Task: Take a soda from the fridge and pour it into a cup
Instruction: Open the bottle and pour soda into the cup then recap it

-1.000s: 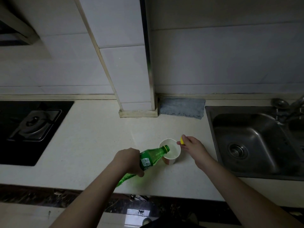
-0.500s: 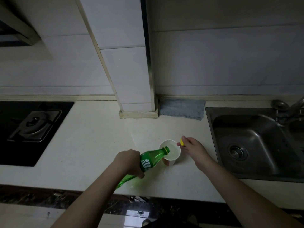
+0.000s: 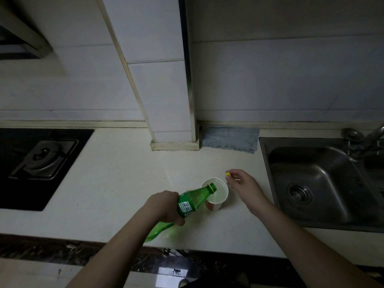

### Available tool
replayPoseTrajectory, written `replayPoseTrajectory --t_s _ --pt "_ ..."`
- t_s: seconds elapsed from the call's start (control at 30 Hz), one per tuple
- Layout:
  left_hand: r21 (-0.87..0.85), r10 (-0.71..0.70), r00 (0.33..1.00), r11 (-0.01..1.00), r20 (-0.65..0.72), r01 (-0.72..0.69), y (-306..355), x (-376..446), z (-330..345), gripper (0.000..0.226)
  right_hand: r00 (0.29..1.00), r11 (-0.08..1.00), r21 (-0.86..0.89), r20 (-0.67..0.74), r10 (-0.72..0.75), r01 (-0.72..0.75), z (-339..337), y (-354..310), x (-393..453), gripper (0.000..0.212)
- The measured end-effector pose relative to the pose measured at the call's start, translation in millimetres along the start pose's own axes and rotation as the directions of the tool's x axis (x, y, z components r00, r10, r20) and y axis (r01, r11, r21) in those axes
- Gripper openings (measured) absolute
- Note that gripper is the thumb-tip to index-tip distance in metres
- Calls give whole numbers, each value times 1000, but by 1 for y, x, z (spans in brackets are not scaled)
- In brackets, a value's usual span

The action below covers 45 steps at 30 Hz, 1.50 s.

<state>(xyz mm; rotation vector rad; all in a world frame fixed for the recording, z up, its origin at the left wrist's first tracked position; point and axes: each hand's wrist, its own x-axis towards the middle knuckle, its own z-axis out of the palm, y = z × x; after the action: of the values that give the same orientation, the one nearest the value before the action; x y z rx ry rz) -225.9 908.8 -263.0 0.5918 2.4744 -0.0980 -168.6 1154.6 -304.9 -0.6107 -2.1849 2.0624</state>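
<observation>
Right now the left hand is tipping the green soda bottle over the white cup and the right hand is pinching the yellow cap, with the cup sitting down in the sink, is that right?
Not quite. The head view shows the white cup standing on the countertop, left of the sink, not in it. The rest holds: the left hand tips the green soda bottle over the cup, and the right hand pinches the yellow cap.

left hand (image 3: 164, 206) grips tilted green plastic soda bottle (image 3: 192, 201); right hand (image 3: 243, 187) pinches small yellow cap (image 3: 227, 174), forearm extended.
</observation>
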Motion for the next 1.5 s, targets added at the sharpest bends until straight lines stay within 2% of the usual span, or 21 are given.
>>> replayPoseTrajectory --t_s 0.3,0.4,0.5,0.6,0.7,0.9,1.0,1.1,1.17,1.23,1.27,1.33,1.37,1.43,1.47,1.5 --pt "-275 102 993 955 -53 -112 -4 1 12 60 964 998 23 262 -55 51 5 -26 -12 31" --pt "-312 117 988 940 -96 -142 -6 1 13 61 944 994 -21 317 -93 105 5 -36 -16 32" --pt "-323 137 982 931 -129 -172 -10 0 13 60 916 967 -133 369 -156 218 4 -48 -16 33" --pt "-322 150 975 926 -163 -196 -14 0 13 61 856 833 -343 445 -262 434 0 -62 -12 34" --pt "-348 157 967 912 -199 -219 -17 0 12 59 791 692 -436 512 -334 575 0 -73 -8 33" --pt "-460 225 962 845 -155 -272 -23 -2 6 54 645 536 -384 596 -478 752 4 -85 -3 32" --pt "-504 301 948 807 -99 -309 -28 -5 4 45 595 524 -328 631 -497 786 9 -90 -6 32" --pt "-517 320 942 792 -99 -324 -29 -8 4 44 626 540 -372 656 -423 755 8 -99 -8 31" --pt "-508 317 939 791 -135 -340 -27 -8 7 46 689 469 -524 652 -315 711 11 -108 -11 29" --pt "-489 320 933 795 -164 -359 -26 -8 8 50 788 329 -716 566 -241 615 17 -113 -14 59" --pt "-491 319 932 792 -173 -362 -25 -7 9 51 834 316 -772 497 -241 552 20 -115 -17 73" --pt "-505 310 932 783 -189 -363 -26 -7 9 50 880 407 -783 377 -290 470 19 -116 -19 80" --pt "-507 307 932 781 -195 -363 -27 -6 8 50 879 463 -749 370 -302 474 16 -115 -18 78" --pt "-506 302 932 783 -200 -362 -30 -5 7 49 842 530 -661 479 -246 531 12 -114 -16 60" --pt "-505 299 933 784 -202 -361 -31 -5 7 50 802 531 -628 568 -186 568 12 -114 -15 48" --pt "-504 297 933 785 -205 -360 -32 -4 7 50 753 515 -601 641 -145 611 12 -111 -13 46"
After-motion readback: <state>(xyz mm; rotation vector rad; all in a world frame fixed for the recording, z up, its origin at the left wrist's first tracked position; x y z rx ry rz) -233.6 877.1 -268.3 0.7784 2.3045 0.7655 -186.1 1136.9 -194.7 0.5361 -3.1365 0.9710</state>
